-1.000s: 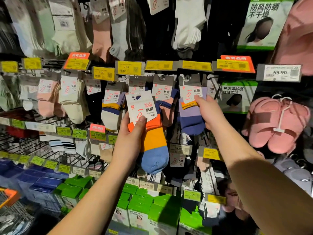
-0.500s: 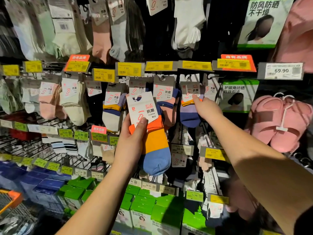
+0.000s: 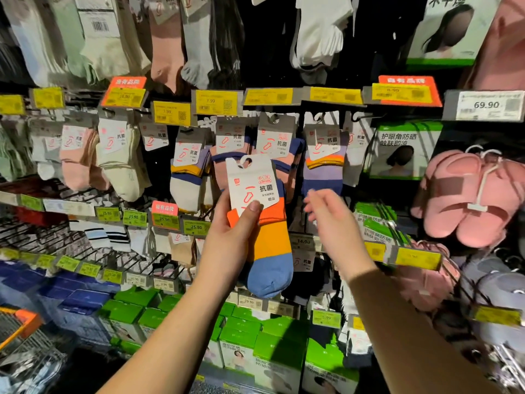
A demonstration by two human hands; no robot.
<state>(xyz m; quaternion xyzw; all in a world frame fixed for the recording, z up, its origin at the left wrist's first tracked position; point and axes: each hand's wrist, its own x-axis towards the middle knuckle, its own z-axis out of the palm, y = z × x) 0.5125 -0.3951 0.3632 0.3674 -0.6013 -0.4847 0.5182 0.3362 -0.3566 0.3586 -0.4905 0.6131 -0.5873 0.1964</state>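
Note:
My left hand (image 3: 230, 237) grips a pair of striped socks (image 3: 270, 251), orange, yellow and blue, by its white card label (image 3: 250, 183), thumb on the front of the card. I hold it up in front of a shop rack of hanging socks. My right hand (image 3: 332, 220) hovers just to the right of the held socks, fingers loosely spread and blurred, holding nothing. A purple and blue pair with an orange band (image 3: 324, 166) hangs on its hook right above that hand.
Rows of carded socks hang from hooks with yellow price tags (image 3: 216, 102). Pink slippers (image 3: 471, 194) hang at the right. Green boxes (image 3: 272, 354) are stacked below. A wire basket with an orange rim (image 3: 20, 328) sits at the lower left.
My right hand let go of the purple and blue socks on the rack and dropped down beside the held pair. My left hand shifted slightly right with its socks.

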